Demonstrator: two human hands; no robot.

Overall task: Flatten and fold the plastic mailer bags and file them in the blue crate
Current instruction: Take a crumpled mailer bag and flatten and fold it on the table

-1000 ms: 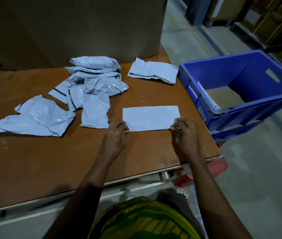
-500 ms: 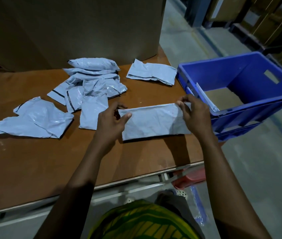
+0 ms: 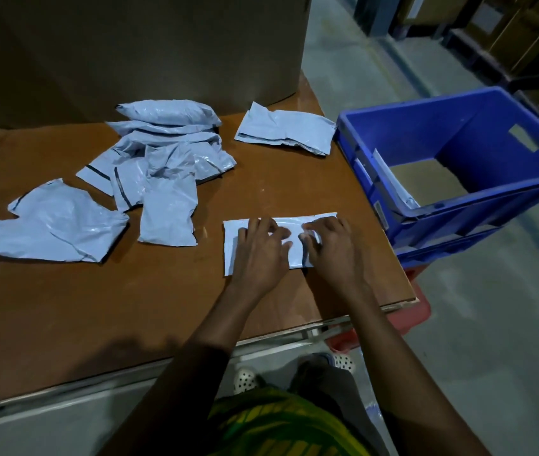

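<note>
Both hands rest on one folded mailer bag point(image 3: 232, 255), which lies flat on the brown table point(image 3: 169, 307). The left hand point(image 3: 261, 255) presses down with its fingers spread and straight, holding nothing. The right hand point(image 3: 334, 251) has its fingertips bent onto the plastic – whether they pinch a fold or only press is blurred, so I cannot tell.

The likely trouble is springback. The film looks slick and creased, and once the pressure lifts, the fold may open again or trapped air may puff it up. A sideways push could also skate the bag out from under the palms toward the table edge just right of the grip.

The blue crate point(image 3: 459, 205) stands beyond that edge, to the right of the hands and apart from them. One filed mailer point(image 3: 390, 182) leans against its near wall, and a loosely folded bag dropped in could flop across it rather than stand.

Left of the grip and further away lie a heap of unfolded mailers point(image 3: 162, 153) and a crumpled one point(image 3: 54, 222).

No writing can be read. A small pale label point(image 3: 380, 209) on the crate's outer wall is too small to make out, and the bags show only dark seal strips.
</note>
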